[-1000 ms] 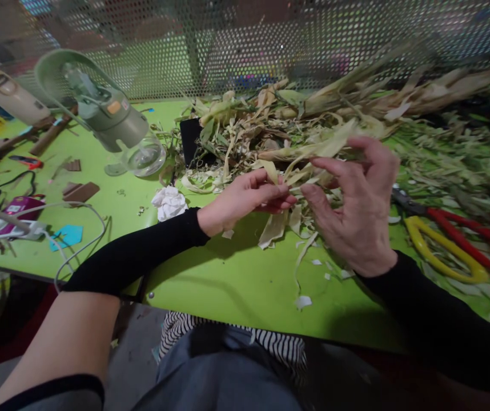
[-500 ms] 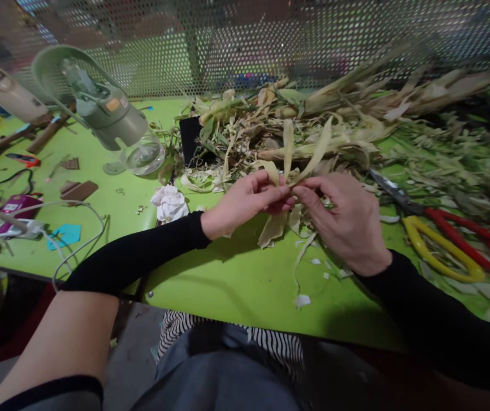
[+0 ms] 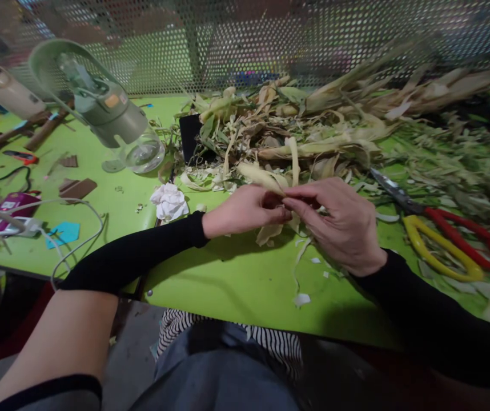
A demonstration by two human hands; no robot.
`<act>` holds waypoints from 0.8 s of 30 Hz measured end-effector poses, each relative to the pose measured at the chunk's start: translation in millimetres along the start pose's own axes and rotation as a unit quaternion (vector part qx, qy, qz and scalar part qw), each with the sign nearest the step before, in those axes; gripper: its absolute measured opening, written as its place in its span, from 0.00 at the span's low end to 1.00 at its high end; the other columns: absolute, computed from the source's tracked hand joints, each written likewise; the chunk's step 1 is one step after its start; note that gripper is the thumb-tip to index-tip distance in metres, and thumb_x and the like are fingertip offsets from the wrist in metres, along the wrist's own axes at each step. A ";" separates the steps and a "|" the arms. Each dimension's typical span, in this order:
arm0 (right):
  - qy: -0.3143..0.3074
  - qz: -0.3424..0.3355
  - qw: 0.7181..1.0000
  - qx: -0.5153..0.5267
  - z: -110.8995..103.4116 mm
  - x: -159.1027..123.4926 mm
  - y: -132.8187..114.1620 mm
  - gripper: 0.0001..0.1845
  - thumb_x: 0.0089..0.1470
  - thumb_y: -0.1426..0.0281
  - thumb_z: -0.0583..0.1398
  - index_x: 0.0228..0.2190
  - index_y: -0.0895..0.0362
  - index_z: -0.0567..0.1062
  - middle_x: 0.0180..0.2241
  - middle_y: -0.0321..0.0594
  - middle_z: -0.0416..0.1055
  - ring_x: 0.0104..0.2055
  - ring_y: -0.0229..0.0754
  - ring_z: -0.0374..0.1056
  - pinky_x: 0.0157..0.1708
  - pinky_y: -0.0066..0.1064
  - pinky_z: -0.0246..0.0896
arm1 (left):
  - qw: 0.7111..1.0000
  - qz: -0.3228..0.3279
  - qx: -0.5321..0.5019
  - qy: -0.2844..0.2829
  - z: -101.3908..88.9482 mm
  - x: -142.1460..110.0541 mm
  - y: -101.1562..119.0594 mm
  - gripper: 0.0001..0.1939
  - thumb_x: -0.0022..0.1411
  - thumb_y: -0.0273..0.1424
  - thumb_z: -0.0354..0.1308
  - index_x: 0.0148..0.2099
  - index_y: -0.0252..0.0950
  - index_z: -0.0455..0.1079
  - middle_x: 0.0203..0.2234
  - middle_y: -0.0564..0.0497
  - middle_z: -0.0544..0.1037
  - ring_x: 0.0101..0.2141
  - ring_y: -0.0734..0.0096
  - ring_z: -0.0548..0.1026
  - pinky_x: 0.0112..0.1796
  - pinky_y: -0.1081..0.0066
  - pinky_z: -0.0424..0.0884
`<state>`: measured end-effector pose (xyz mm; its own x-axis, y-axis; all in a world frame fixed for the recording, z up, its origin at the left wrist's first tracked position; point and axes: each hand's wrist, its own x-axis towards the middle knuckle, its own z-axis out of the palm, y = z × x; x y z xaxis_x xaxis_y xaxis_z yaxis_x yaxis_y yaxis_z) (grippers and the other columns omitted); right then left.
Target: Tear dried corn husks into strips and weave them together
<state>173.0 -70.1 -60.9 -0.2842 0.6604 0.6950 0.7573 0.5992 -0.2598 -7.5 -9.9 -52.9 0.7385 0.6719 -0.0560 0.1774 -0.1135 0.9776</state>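
Pale strips of corn husk [image 3: 294, 157] rise from between my two hands, one upright and one slanting to the upper left. My left hand [image 3: 250, 211] is closed on the lower ends of these strips, its fingertips partly hidden. Right against it, my right hand [image 3: 338, 220] pinches the husk between thumb and forefinger. Husk scraps [image 3: 269, 234] lie on the green table [image 3: 228, 285] below the hands. Behind them spreads a heap of dry and green corn husks [image 3: 279, 125].
Scissors [image 3: 437, 228] with red and yellow handles lie at the right. Crumpled white tissue [image 3: 169, 202] sits left of my hands, near a tilted green-topped bottle [image 3: 116, 114] and a black flat object [image 3: 191, 138]. A cable [image 3: 93, 208] loops at the left. Perforated mesh [image 3: 236, 45] stands behind.
The husk strips have shifted: one now folds toward the upper left over my left hand, and the strip that leaned right no longer shows. My hands stay together at nearly the same spot.
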 end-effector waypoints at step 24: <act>-0.066 0.186 0.976 0.091 -10.2 10.5 -2.6 0.12 0.64 0.60 0.59 0.38 0.54 0.79 0.34 0.42 0.79 0.30 0.42 0.72 0.27 0.34 0.65 | 0.999 0.007 0.020 -0.024 3.2 -6.7 5.2 0.17 0.74 0.40 0.47 0.42 0.32 0.71 0.37 0.46 0.81 0.36 0.73 0.79 0.43 0.70 0.76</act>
<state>174.0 -69.4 -46.1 -0.0927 0.8930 0.4404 0.7086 0.3700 -0.6009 -9.5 -17.3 -48.1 0.7712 0.6345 -0.0524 0.1911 -0.1522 0.9697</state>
